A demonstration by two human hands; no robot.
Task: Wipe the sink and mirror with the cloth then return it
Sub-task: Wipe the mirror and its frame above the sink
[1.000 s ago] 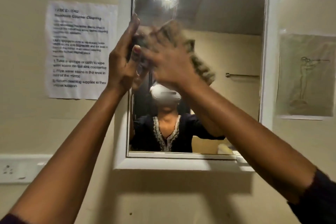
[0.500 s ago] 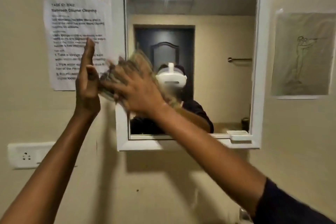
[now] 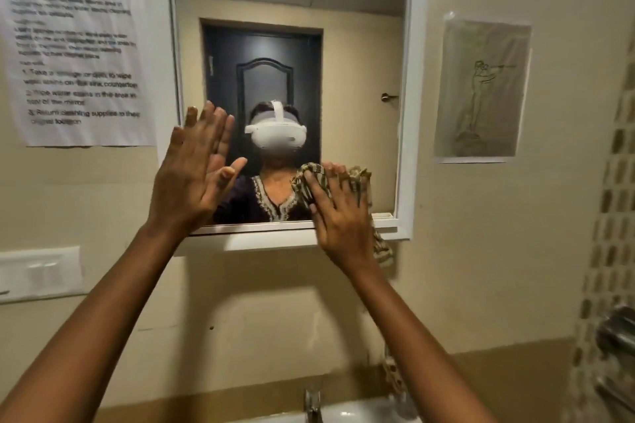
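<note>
A white-framed mirror (image 3: 360, 79) hangs on the beige wall. My right hand (image 3: 340, 216) presses a striped brown cloth (image 3: 357, 182) flat against the glass at the lower right corner, and a strip of the cloth dangles below the frame. My left hand (image 3: 192, 178) is raised at the mirror's lower left edge, palm flat, fingers apart, holding nothing. The white sink (image 3: 350, 410) with a chrome tap (image 3: 312, 403) shows at the bottom edge.
A printed instruction sheet (image 3: 75, 48) is taped left of the mirror, a sketch on paper (image 3: 481, 89) right of it. A white switch plate (image 3: 37, 273) is at the left. Tiled wall and metal fittings (image 3: 615, 336) stand at the far right.
My right hand has swept the cloth from the upper left of the mirror down to its lower right corner. My left hand dropped lower and the view tilted down, revealing the sink.
</note>
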